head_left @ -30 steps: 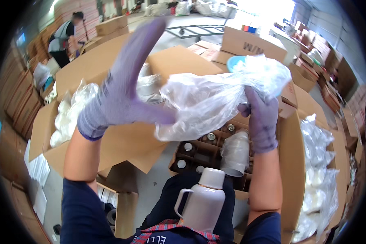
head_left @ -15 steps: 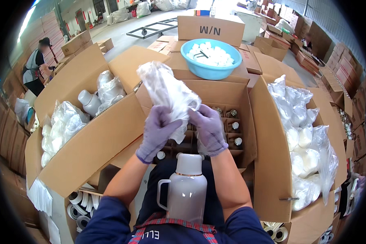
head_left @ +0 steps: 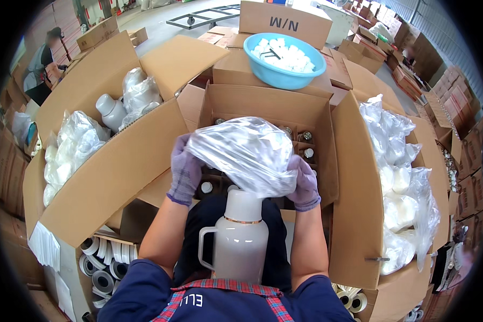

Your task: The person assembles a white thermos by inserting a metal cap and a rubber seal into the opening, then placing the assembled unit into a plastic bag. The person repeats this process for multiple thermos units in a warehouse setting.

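Note:
A clear plastic bag (head_left: 244, 153) is spread wide between my two gloved hands, just above and touching or nearly touching the lid of a jug. My left hand (head_left: 185, 167), in a pale purple knit glove, grips the bag's left edge. Its right edge is pinched in my right hand (head_left: 305, 185), gloved the same way. Between my thighs stands a pale grey thermos jug (head_left: 240, 244) with a handle on its left and a copper-coloured ring below the lid. Behind the bag, a divided carton (head_left: 271, 96) holds several bottle-like pieces with white or metallic tops, partly hidden.
A carton (head_left: 118, 177) at left holds bagged jugs; another carton (head_left: 354, 231) at right holds bagged white parts. Beyond the divided carton sits a blue basin (head_left: 284, 78) of small white caps. White ring-shaped parts (head_left: 104, 279) fill a box at lower left. A co-worker (head_left: 40, 67) stands far left.
The bag went from bunched up to stretched wide, and came down towards the jug's lid. My hands moved apart, left hand leftwards and right hand rightwards. The view shifted slightly.

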### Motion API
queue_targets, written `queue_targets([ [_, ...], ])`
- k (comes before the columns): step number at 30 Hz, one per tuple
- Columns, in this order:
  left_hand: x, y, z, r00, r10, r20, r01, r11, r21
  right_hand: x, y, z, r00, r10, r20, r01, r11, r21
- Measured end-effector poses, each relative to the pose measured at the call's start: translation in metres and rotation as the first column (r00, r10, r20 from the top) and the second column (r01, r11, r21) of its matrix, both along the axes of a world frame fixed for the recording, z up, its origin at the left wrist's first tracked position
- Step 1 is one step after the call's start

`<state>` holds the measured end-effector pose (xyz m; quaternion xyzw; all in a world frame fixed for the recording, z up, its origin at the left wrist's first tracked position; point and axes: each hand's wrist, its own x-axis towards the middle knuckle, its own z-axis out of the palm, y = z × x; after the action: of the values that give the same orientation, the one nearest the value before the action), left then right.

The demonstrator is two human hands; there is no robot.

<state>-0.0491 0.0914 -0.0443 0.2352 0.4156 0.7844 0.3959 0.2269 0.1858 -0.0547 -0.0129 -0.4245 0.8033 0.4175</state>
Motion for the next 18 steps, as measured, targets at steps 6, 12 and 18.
queue_targets([
  [6, 0.015, 0.013, 0.015, 0.974, -0.140, 0.177, 0.110, 0.979, 0.169, -0.007, 0.021, 0.001, 0.491, -0.794, 0.357, 0.259, 0.525, 0.811],
  [12, 0.045, 0.016, 0.041, 0.870, 0.076, -0.487, -0.066, 0.997, 0.038, -0.070, -0.036, 0.055, 0.315, -0.933, 0.175, 0.023, 0.192, 0.981],
  [18, -0.004, -0.032, -0.016, 0.181, -0.124, -0.976, -0.053, 0.989, -0.135, -0.015, 0.010, -0.045, 0.724, -0.477, 0.499, 0.572, 0.818, -0.049],
])
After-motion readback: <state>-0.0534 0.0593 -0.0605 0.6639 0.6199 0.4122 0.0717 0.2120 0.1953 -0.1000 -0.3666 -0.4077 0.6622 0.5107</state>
